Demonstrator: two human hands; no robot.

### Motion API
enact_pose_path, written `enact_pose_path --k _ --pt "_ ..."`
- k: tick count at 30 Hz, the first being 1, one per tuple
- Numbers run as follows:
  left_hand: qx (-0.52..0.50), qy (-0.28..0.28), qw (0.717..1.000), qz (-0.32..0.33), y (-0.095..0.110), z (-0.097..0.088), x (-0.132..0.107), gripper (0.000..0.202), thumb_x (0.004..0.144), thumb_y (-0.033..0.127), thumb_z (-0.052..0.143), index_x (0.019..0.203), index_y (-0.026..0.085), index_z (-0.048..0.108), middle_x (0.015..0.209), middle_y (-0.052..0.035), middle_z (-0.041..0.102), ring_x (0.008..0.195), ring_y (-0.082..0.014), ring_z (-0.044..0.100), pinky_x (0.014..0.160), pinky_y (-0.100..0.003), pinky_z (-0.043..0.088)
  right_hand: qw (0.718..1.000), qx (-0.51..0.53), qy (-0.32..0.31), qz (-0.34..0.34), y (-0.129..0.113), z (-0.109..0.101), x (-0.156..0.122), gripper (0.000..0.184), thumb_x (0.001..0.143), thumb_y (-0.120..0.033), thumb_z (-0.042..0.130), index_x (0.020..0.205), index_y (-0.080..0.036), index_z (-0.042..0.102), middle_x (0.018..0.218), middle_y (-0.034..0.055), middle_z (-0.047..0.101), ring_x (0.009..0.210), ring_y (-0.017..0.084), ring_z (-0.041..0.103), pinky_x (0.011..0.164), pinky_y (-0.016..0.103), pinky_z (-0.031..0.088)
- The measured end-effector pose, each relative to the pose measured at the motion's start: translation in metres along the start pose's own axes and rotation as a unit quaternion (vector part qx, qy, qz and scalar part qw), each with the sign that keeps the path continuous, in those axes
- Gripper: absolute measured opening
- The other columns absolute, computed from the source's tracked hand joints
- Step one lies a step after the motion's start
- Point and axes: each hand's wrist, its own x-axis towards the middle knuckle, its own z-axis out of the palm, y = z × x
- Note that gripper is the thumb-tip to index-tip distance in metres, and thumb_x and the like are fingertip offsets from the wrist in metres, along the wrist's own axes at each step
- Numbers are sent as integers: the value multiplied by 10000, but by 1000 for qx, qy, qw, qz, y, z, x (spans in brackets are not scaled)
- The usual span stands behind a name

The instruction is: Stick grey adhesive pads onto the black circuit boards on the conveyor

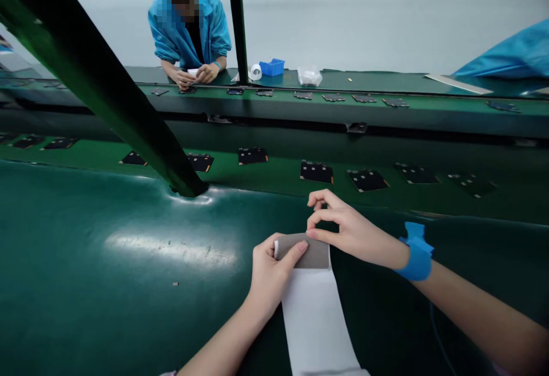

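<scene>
1. Step in hand: we are working at the upper edge of a gray piece (316, 257) with both hands. In our judgement, we are picking at that edge or lining it up; the view is not settling which.
2. Location: the gray piece is lying at the upper end of a white strip (315, 316), in front of us and above the green work surface (86, 290). The strip is running down from it toward the bottom of the view.
3. Left hand (271, 276): we are clamping the gray piece at its left part. The thumb is pressing flat across the gray face, and the other fingers are curling behind, mostly hidden.
4. Right hand (345, 224): we are bringing the thumb and index finger into a near-closed ring, tips at the upper edge of the piece. We are not able to tell whether they are pinching anything. The other fingers are curling loosely, clear of it.
5. Arm pose: the left forearm is rising from the bottom edge; the right forearm is reaching in from the lower right, wearing a blue wrist band (415, 258).
6. Next move: we are judging that it is calling for a firm left grip and a light, precise right fingertip pinch, without creasing the strip.
</scene>
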Motion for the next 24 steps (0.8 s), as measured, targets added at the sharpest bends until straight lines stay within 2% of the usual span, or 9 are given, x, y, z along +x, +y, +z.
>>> enact_pose_path --k 3,6,11,14,18,22,24 --pt "-6 6 1000 -15 -1 1 0 242 677 371 730 649 140 666 568 19 575 531 -101 481 513 -206 383 996 -34 70 -42 2 -4 19 230 883 -378 523 734 -227 611 1059 73 467 997 223 518 911 403 443" --pt "-6 2 999 -36 -2 2 0 233 683 364 727 650 140 673 577 14 578 547 -108 498 516 -206 383 990 -45 123 -53 20 -13 69 207 868 -381 540 770 -221 627 1050 76 487 949 224 532 881 407 444" --pt "-13 -6 999 -53 -3 2 0 199 693 341 713 684 143 702 605 -6 616 580 -128 529 540 -218 394 995 -88 49 4 69 -24 182 192 858 -338 560 825 -186 673 906 78 575 796 198 533 734 342 440" --pt "-20 -12 998 -59 0 2 2 180 693 320 700 684 141 712 609 -19 633 576 -132 528 541 -226 390 992 -122 31 18 90 -24 224 203 858 -320 558 835 -166 689 796 71 572 739 189 512 655 311 410" --pt "-33 -16 997 -65 2 2 4 179 682 314 702 656 137 708 576 -14 608 539 -119 491 519 -227 365 992 -123 -3 13 107 -25 239 245 856 -354 556 838 -157 702 738 59 552 680 172 491 599 291 378" --pt "-38 -16 996 -74 1 3 5 173 672 308 704 637 139 703 551 -5 580 514 -111 457 504 -229 345 992 -120 -29 21 114 -31 236 270 849 -387 555 831 -163 705 739 53 555 655 164 492 604 295 381" --pt "-35 -15 997 -73 0 3 4 177 672 315 706 631 143 704 546 -6 580 512 -114 456 501 -231 347 992 -117 -23 36 114 -32 233 237 830 -382 580 813 -179 700 772 57 564 716 186 518 651 309 409"
